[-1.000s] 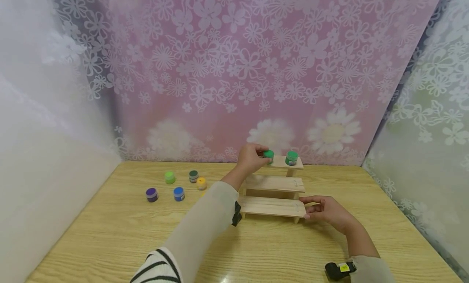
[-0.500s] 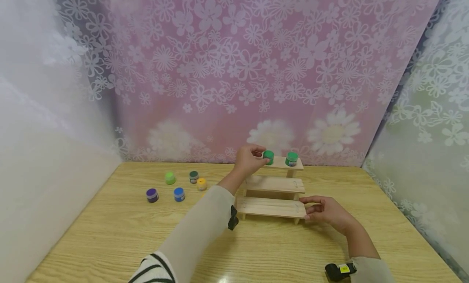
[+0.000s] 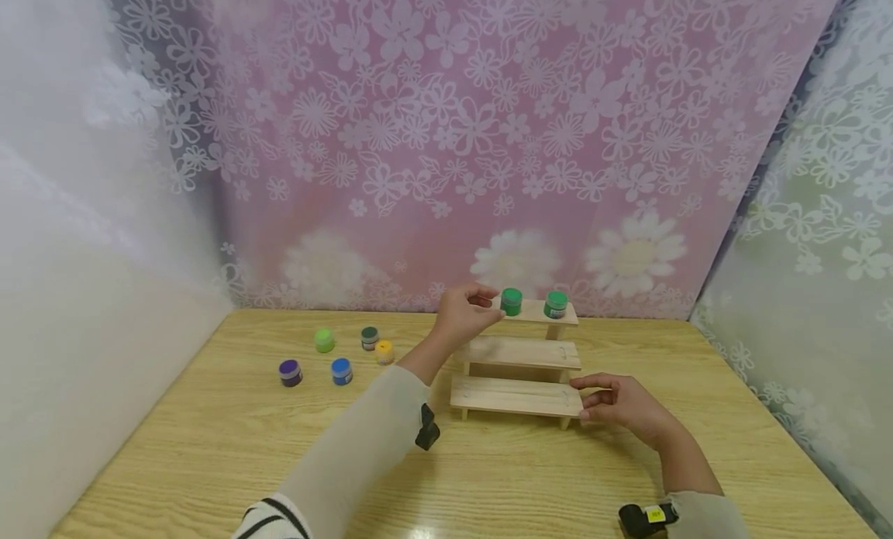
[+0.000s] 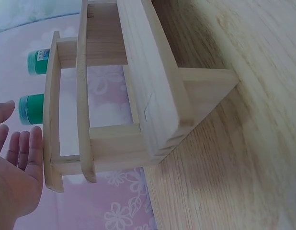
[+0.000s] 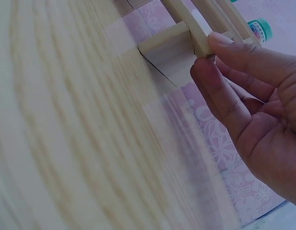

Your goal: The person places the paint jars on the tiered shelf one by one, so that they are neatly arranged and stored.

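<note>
A three-step wooden rack (image 3: 516,395) stands on the table. Two green paint jars sit upright on its top step: the left jar (image 3: 512,302) and the right jar (image 3: 556,305). Just left of the left jar is my left hand (image 3: 463,319), its fingers parted and holding nothing; in the left wrist view the fingertips are beside that jar (image 4: 32,109). My right hand (image 3: 631,407) pinches the right end of the bottom step between thumb and fingers, seen closely in the right wrist view on the step's end (image 5: 201,45).
Left on the table stand several more paint jars: light green (image 3: 324,340), dark green (image 3: 370,338), yellow (image 3: 384,352), blue (image 3: 341,371) and purple (image 3: 290,373). A pink floral curtain (image 3: 446,136) hangs behind the table (image 3: 209,446), with pale panels at both sides.
My left hand has let go of the left green jar and drawn back to the left, leaving it on the top step. My right hand has stayed at the bottom step's end.
</note>
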`<state>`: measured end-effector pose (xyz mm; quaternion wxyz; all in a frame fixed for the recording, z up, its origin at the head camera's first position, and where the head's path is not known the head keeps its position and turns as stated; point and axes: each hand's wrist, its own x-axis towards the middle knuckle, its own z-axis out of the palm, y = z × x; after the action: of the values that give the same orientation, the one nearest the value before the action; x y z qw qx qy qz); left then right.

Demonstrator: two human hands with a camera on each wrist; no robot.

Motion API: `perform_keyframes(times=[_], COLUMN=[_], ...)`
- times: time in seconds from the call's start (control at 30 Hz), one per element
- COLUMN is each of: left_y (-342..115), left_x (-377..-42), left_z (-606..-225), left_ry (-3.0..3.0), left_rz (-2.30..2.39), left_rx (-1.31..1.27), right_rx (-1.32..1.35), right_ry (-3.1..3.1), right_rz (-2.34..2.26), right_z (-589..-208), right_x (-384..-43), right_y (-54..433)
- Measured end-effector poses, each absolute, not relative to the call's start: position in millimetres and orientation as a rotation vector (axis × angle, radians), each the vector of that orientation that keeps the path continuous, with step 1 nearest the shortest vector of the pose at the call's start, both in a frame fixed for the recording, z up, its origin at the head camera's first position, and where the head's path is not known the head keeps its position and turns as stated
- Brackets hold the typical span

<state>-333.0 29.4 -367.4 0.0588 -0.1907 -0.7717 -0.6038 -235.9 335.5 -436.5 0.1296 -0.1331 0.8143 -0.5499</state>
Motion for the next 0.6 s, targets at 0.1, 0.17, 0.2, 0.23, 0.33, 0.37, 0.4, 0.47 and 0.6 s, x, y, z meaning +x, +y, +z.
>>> perform_keyframes(times=[0.1,0.17,0.2,0.23,0.33,0.37,0.4,0.47,0.6], left_y=[25.7,23.5,22.5,21.4,18.0,16.7,15.5,12.7,6.0], left_x=[-329.5,-327.5,-326.5,-325.5,-323.1,-322.4,-322.0,-321.4,-320.6], left_z=[-366.7,-366.9,-367.2,-367.5,-368.9,-369.7,-370.5,-372.4,-375.5], left_ry=[-2.330,-2.322,-2.315,-2.308,-2.280,-2.272,-2.268,-2.266,-2.279], left_rz=[-1.845,-1.840,-1.837,-1.828,-1.811,-1.812,-1.815,-1.822,-1.843], left_rx=[-0.593,-0.611,-0.623,-0.637,-0.683,-0.696,-0.705,-0.719,-0.742], right_rx=[-0.380,-0.376,-0.375,-0.374,-0.371,-0.371,-0.373,-0.373,-0.374], right_ry=[2.367,2.365,2.365,2.365,2.366,2.367,2.367,2.367,2.368], right_rz=[-1.598,-1.598,-1.599,-1.599,-1.603,-1.604,-1.605,-1.607,-1.606], right_z=[-436.6,-436.9,-437.1,-437.2,-437.4,-437.4,-437.3,-437.2,-437.6], right_x=[-236.1,-236.5,-236.7,-236.8,-236.8,-236.6,-236.4,-236.1,-236.2], right_y=[335.5,335.8,336.0,336.1,336.1,336.0,335.9,335.8,336.1])
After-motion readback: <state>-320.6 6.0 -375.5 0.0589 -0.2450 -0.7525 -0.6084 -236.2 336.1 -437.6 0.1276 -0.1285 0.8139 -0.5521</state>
